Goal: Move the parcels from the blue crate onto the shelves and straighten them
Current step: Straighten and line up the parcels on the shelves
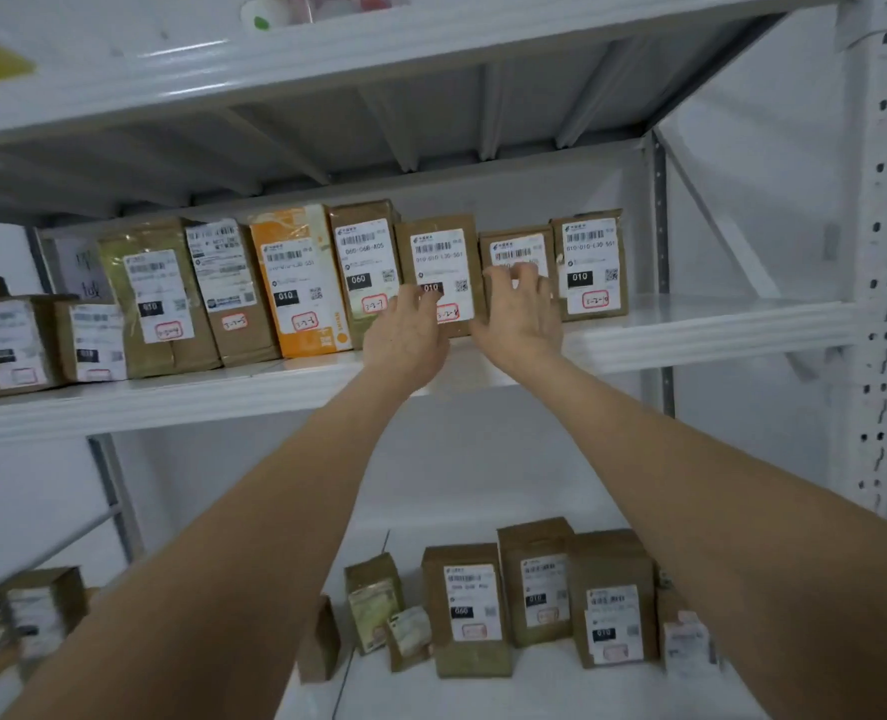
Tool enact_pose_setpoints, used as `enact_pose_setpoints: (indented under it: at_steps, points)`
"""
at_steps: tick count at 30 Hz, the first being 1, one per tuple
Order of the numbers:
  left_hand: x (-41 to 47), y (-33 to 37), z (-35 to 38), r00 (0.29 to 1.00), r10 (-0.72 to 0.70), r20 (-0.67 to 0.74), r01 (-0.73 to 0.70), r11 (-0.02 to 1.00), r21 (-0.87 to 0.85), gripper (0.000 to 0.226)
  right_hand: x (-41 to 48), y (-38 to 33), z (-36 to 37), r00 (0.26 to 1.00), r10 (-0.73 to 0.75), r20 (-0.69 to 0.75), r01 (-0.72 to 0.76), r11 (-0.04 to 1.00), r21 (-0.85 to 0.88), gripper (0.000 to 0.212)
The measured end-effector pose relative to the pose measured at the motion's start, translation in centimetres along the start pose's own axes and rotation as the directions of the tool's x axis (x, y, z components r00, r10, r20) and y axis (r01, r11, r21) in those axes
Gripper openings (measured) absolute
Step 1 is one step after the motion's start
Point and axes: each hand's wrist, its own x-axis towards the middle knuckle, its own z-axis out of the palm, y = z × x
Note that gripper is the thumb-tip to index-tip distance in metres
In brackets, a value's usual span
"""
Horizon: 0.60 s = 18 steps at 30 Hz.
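A row of upright brown parcels with white labels stands on the middle shelf (691, 330). My left hand (405, 335) rests against the lower front of one brown parcel (439, 252) in that row, its fingers spread over the label. Just to the right, my right hand (522, 314) lies with curled fingers on the face of a shorter brown parcel (514, 244) set a bit further back. Neither hand lifts anything. An orange parcel (296, 283) stands left of centre. The blue crate is not in view.
More parcels (535, 589) stand on the lower shelf (561, 688). The middle shelf is bare to the right of the last parcel (589, 262). A white perforated upright post (883, 252) frames the right side. The top shelf (327, 49) carries blurred items.
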Motion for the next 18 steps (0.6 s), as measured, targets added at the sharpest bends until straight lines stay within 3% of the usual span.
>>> enact_pose_setpoints:
  at_steps: [4, 9, 18]
  points:
    - [-5.9, -4.4, 0.2, 0.999, 0.053, 0.012, -0.053, 0.998, -0.046, 0.043, -4.8, -4.1, 1.9, 1.000, 0.011, 0.009, -0.011, 1.000, -0.004, 0.047]
    - [-13.3, -11.7, 1.6, 0.972, -0.010, 0.235, 0.025, 0.998, -0.060, 0.052, -12.6, -8.7, 6.7, 0.991, 0.034, 0.126, -0.037, 0.999, 0.018, 0.040]
    - [-24.5, -22.0, 5.3, 0.845, -0.157, 0.511, 0.160, 0.986, 0.038, 0.058, -23.1, -15.4, 16.2, 0.898, 0.098, 0.428, -0.087, 0.995, -0.047, 0.057]
